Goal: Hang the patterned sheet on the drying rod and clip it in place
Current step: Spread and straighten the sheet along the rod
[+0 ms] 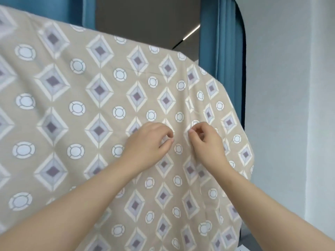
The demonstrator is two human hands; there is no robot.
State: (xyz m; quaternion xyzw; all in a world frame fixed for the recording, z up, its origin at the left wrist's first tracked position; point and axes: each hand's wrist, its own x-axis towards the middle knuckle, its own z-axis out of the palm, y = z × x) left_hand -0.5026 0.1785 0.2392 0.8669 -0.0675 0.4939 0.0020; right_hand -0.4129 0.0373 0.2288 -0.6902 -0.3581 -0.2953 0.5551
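Two hands were on the sheet (81,105). It hung spread wide in front of the person, with its top edge folded over something up high. The left hand (148,144) and the right hand (206,142) were near each other but not touching, on the right part of the cloth. Each had its fingers curled and seemed to pinch a small bit of cloth between thumb and finger.

The sheet looked thin, soft and light. It would likely sag and slide easily, so I think the best place to hold it is near the top edge.

The rod was hidden under the cloth. I saw no clip. The fingertips were hard to make out. Behind hung a blue curtain (221,42), with a white wall (290,105) to the right.
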